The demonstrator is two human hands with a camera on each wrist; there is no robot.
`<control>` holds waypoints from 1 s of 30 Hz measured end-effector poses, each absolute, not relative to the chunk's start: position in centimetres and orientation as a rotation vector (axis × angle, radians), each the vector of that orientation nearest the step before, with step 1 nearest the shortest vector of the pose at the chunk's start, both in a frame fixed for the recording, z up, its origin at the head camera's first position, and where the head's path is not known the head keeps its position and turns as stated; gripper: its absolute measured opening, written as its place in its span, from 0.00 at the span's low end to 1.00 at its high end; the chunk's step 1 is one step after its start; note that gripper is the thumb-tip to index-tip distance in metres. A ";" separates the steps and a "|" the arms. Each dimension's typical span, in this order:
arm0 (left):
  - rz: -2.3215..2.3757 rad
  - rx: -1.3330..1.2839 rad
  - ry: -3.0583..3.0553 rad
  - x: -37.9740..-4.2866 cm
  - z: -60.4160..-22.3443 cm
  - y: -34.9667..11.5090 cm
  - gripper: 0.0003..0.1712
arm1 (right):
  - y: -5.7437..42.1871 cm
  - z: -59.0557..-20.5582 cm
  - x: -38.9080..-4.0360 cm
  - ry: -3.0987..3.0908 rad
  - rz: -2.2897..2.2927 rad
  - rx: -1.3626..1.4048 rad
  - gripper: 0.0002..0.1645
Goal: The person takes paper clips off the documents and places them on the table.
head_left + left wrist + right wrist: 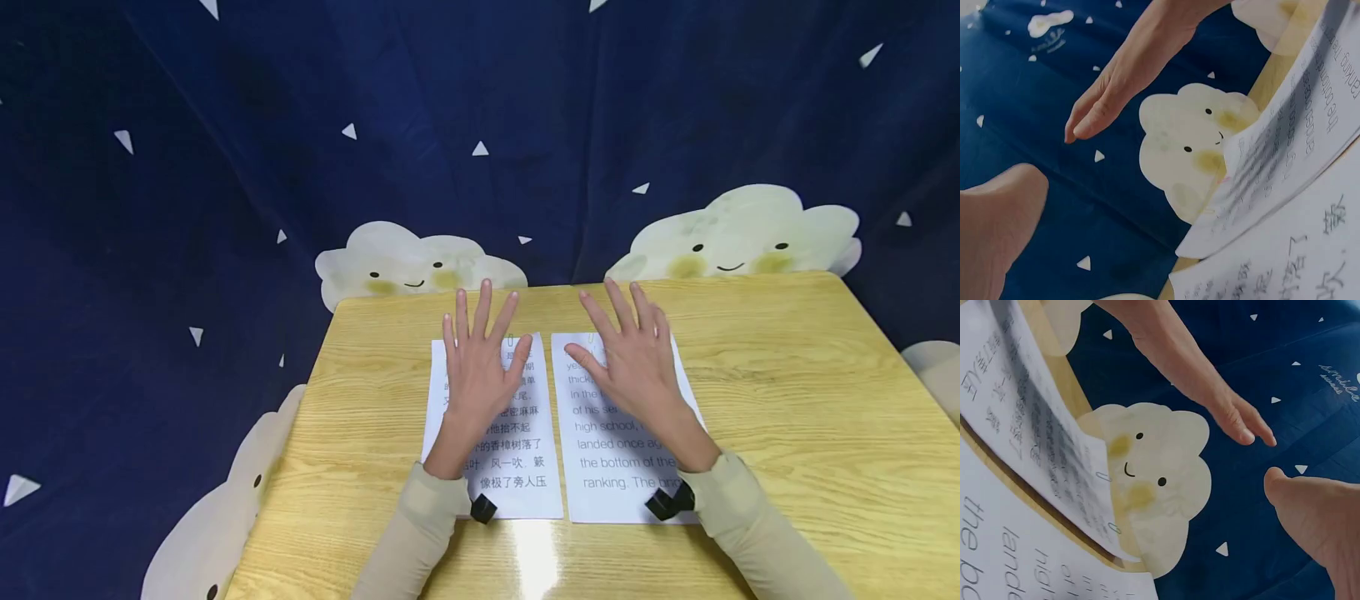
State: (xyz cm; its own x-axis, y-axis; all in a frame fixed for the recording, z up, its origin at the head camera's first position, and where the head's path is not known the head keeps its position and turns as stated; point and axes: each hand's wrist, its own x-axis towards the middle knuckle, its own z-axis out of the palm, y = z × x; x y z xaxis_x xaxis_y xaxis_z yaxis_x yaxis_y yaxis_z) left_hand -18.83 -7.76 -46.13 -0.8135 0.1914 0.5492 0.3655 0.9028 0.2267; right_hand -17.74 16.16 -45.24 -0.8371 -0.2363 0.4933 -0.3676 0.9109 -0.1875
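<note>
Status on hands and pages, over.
Left hand spread above Chinese page, right hand spread above English page. Both hands empty. Pages side by side, narrow gap. Hands partly block both from head view.

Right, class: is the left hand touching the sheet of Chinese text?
Apart. The right wrist view shows the left hand held up, with blue cloth visible between it and the sheet of Chinese text.
</note>
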 end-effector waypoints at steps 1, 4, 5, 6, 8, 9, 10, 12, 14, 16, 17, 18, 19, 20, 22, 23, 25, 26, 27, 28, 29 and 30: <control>-0.467 -0.406 -2.527 -19.0 -46.3 -7.9 0.37 | 16.1 -45.4 -17.9 -2.607 0.387 0.432 0.49; -0.553 -0.416 -2.517 -19.6 -46.6 -8.5 0.38 | 16.0 -46.0 -18.2 -2.619 0.395 0.425 0.49; -0.581 -0.412 -2.516 -19.8 -46.7 -8.7 0.38 | 15.9 -46.2 -18.2 -2.622 0.400 0.426 0.49; -0.608 -0.405 -2.520 -20.0 -46.8 -9.0 0.39 | 15.9 -46.3 -18.3 -2.624 0.405 0.426 0.49; -0.651 -0.386 -2.531 -20.3 -47.0 -9.5 0.39 | 15.8 -46.6 -18.3 -2.627 0.419 0.426 0.49; -0.667 -0.371 -2.537 -20.6 -47.1 -9.9 0.39 | 15.8 -46.7 -18.4 -2.625 0.426 0.428 0.49; -0.688 -0.355 -2.543 -20.8 -47.2 -10.2 0.39 | 15.8 -46.7 -18.4 -2.627 0.433 0.428 0.49; -0.731 -0.324 -2.555 -21.2 -47.4 -11.0 0.39 | 15.8 -46.8 -18.5 -2.628 0.448 0.427 0.49; -0.757 -0.284 -2.566 -21.7 -47.6 -11.9 0.39 | 15.8 -46.9 -18.6 -2.625 0.459 0.430 0.49; -0.783 -0.240 -2.580 -22.1 -47.8 -12.8 0.39 | 15.8 -47.1 -18.7 -2.631 0.464 0.431 0.49; -0.791 -0.218 -2.592 -22.3 -47.9 -13.4 0.39 | 15.8 -47.1 -18.7 -2.633 0.468 0.432 0.49; -0.796 -0.193 -2.608 -22.5 -48.0 -13.9 0.39 | 15.7 -47.2 -18.8 -2.640 0.472 0.431 0.48; -0.800 -0.172 -2.621 -22.6 -48.1 -14.4 0.38 | 15.7 -47.3 -18.8 -2.646 0.478 0.432 0.48; -0.808 -0.152 -2.635 -22.7 -48.3 -14.9 0.38 | 15.7 -47.3 -18.8 -2.657 0.484 0.431 0.48; -0.833 -0.119 -2.668 -22.9 -48.5 -15.9 0.36 | 15.5 -47.4 -18.8 -2.680 0.502 0.430 0.48; -0.842 -0.104 -2.686 -23.0 -48.7 -16.4 0.36 | 15.5 -47.5 -18.8 -2.692 0.514 0.430 0.48; -0.867 -0.073 -2.721 -23.1 -49.0 -17.3 0.34 | 15.4 -47.7 -18.7 -2.715 0.528 0.435 0.48; -0.883 -0.056 -2.742 -23.1 -49.2 -17.8 0.34 | 15.3 -47.8 -18.7 -2.727 0.532 0.441 0.47; -0.901 -0.041 -2.762 -23.1 -49.4 -18.1 0.33 | 15.3 -48.0 -18.6 -2.739 0.532 0.447 0.47; -0.908 -0.026 -2.785 -23.1 -49.6 -18.4 0.33 | 15.2 -48.1 -18.6 -2.751 0.534 0.453 0.47; -0.909 -0.008 -2.812 -23.1 -49.8 -18.7 0.33 | 15.2 -48.3 -18.5 -2.762 0.533 0.460 0.46; -0.913 0.006 -2.839 -23.1 -49.9 -18.9 0.32 | 15.2 -48.4 -18.4 -2.771 0.528 0.470 0.46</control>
State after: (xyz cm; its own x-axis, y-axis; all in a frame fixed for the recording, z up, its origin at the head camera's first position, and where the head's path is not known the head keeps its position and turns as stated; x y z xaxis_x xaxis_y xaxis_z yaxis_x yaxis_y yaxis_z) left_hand -23.12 -18.86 -49.89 -0.9872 -0.0526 0.1503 0.0448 0.8138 0.5794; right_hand -18.37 15.17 -48.43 -0.9077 -0.2607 0.3289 -0.3634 0.8803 -0.3051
